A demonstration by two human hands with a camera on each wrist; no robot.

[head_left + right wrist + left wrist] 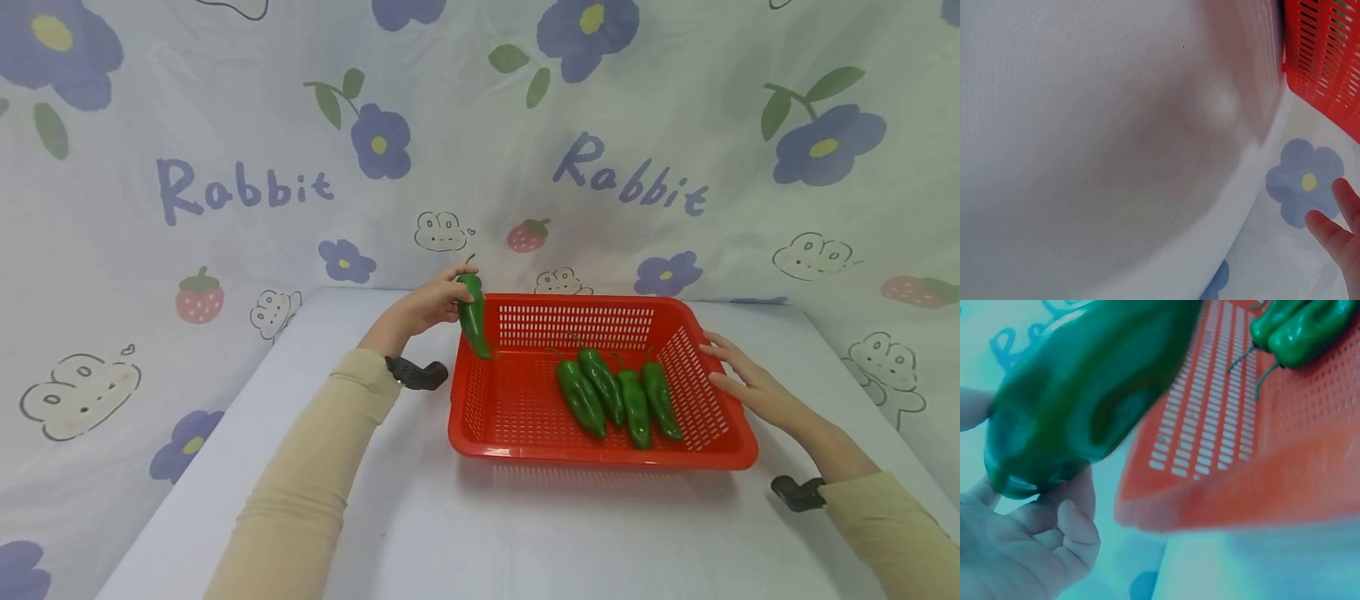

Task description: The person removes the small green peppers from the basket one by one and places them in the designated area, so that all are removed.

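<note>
My left hand (435,304) pinches a green pepper (474,321) near its stem end, over the left rim of a red plastic basket (600,456). In the left wrist view that pepper (1085,394) looms large, gripped between thumb and fingers. Several more green peppers (617,398) lie side by side in the right half of the basket, stems toward the back. At the basket's right side is my right hand (750,387), fingers extended and fingertips at the rim. The right wrist view shows only two fingertips of that hand and a corner of the basket (1329,75).
The basket stands on a white table (420,517). Behind it hangs a pale cloth (465,150) printed with flowers, rabbits and strawberries. A dark wrist strap with a camera (417,373) sits on the left wrist, close to the basket's left wall.
</note>
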